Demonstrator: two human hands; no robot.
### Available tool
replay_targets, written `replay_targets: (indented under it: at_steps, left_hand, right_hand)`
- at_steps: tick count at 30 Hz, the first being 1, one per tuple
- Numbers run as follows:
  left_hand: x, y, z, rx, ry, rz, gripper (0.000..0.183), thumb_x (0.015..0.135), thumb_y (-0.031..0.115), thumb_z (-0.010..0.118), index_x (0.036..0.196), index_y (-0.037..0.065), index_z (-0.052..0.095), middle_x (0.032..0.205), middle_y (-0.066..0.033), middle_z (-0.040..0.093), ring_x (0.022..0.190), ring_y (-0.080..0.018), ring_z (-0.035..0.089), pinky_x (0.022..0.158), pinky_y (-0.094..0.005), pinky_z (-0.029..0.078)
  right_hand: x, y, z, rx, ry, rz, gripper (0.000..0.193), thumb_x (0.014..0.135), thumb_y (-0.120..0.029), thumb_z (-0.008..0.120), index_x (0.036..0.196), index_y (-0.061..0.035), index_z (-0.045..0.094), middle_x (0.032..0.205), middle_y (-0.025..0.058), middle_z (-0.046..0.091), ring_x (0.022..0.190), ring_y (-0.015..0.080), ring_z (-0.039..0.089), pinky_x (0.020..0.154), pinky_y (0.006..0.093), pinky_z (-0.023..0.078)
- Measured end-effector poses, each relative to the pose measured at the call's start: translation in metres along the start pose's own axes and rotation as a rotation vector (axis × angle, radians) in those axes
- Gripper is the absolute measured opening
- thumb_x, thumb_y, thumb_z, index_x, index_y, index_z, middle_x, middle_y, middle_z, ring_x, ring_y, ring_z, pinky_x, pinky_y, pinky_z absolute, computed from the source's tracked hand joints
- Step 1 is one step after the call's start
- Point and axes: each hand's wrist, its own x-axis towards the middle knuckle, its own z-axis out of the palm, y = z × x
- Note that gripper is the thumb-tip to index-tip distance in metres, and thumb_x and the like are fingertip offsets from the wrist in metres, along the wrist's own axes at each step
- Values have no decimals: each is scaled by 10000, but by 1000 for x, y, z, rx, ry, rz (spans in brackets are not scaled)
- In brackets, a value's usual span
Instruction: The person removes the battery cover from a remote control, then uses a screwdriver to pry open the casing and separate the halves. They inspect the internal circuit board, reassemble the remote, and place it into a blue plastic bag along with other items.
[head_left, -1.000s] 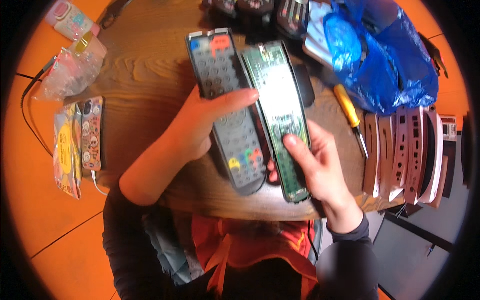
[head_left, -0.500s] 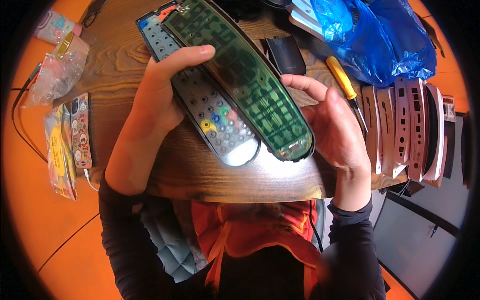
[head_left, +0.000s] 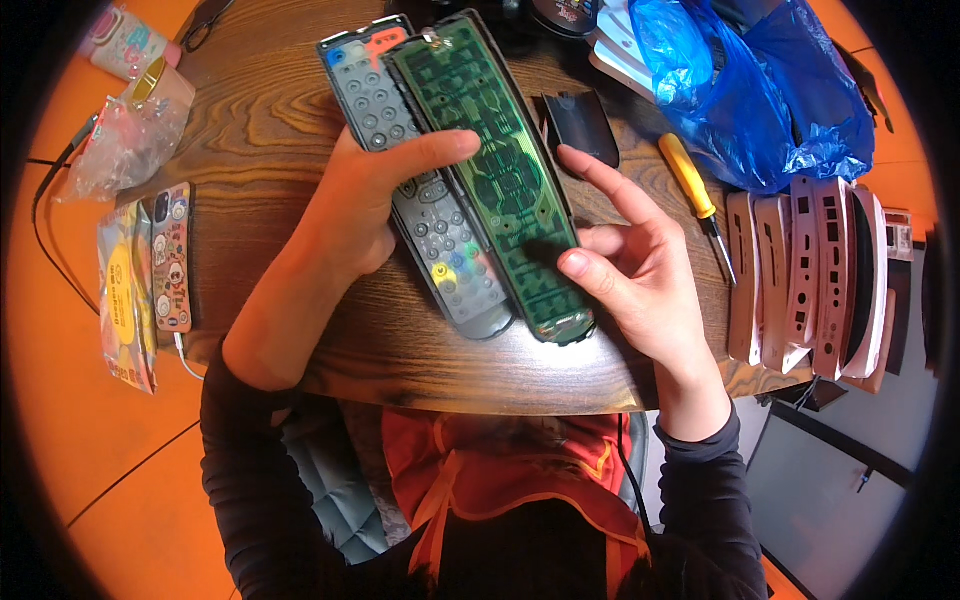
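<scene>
Over the dark wood-grained counter (head_left: 250, 130), the left hand (head_left: 365, 202) pinches the long grey rubber keypad with coloured buttons (head_left: 433, 220) and, overlapping its right side, the narrow green circuit board (head_left: 512, 190), under the thumb. Right of both, the right hand (head_left: 645, 270) spreads its fingers beside the board's edge; touch is unclear.

A workshop, by its yellow screwdriver (head_left: 688, 175), bare circuit board (head_left: 505, 175) and wooden table (head_left: 262, 120).
</scene>
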Motion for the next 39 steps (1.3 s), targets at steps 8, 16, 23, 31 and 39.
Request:
replay_targets:
  at_steps: [8, 16, 23, 31, 39]
  left_hand:
    - [-2, -10, 6, 80, -3, -66, 289, 731, 18, 668, 1005, 31, 577, 913, -52, 629, 833, -138, 605, 743, -280, 495]
    - [1, -12, 5, -57, -163, -59, 592, 871, 536, 404, 1185, 35, 423, 738, -98, 551, 553, -244, 598, 508, -365, 508]
    - [5, -7, 0, -212, -237, -38, 720, 871, 606, 97, 1264, 43, 315, 845, -165, 534, 524, -283, 585, 469, -393, 501]
    - [6, -10, 1, -317, -254, -172, 570, 907, 523, 251, 1201, 55, 390, 967, -116, 530, 788, -266, 596, 670, -424, 523]
    - [6, -7, -1, -299, -214, -147, 638, 879, 514, 400, 1261, 4, 366, 1011, -92, 522, 964, -232, 540, 847, -477, 462]
  right_hand:
    - [0, 11, 6, -119, 38, -44, 702, 762, -16, 669, 1346, -28, 278, 597, -15, 581, 532, 17, 512, 517, 168, 392]
    - [-1, -1, 2, 277, 189, -195, 396, 817, -5, 527, 1175, 8, 359, 953, 146, 611, 769, 199, 630, 692, 281, 514]
    - [0, -13, -15, 374, 142, -75, 423, 877, -205, 388, 1229, 18, 314, 1055, 199, 548, 811, 293, 634, 657, 343, 543]
    - [6, -8, -11, 644, -25, -2, 528, 906, -264, 332, 1362, -37, 191, 1189, 209, 469, 949, 299, 588, 764, 376, 519]
    - [6, -12, -10, 599, -40, -11, 564, 930, -280, 369, 1391, -106, 95, 1115, 321, 487, 963, 371, 571, 822, 424, 498]
